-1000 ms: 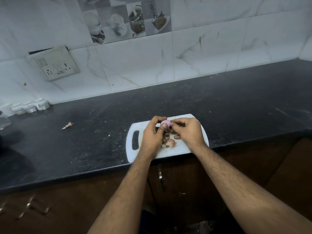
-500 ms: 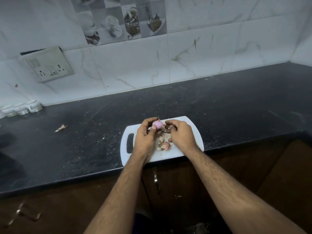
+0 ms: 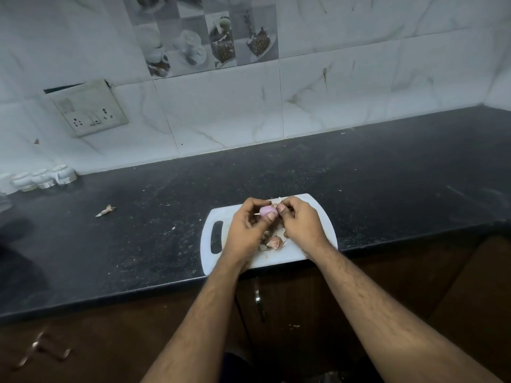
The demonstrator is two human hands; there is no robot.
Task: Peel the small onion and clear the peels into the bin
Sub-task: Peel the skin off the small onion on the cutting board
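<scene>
A small pink onion is held above the white cutting board near the counter's front edge. My left hand grips it between thumb and curled fingers. My right hand is right beside it, its fingertips pinching at a thin pale strip of skin at the onion's right end. Loose pinkish peels lie on the board below and between the hands. No bin is in view.
The board lies on a dark speckled counter against a white tiled wall. A stray peel lies on the counter to the left. Small white jars stand at the far left by the wall, under a switch socket. Brown cabinet doors run below.
Both hands have stayed over the board with the onion between them. The right fingertips have shifted slightly on the onion's end. The camera view has drifted a little.
</scene>
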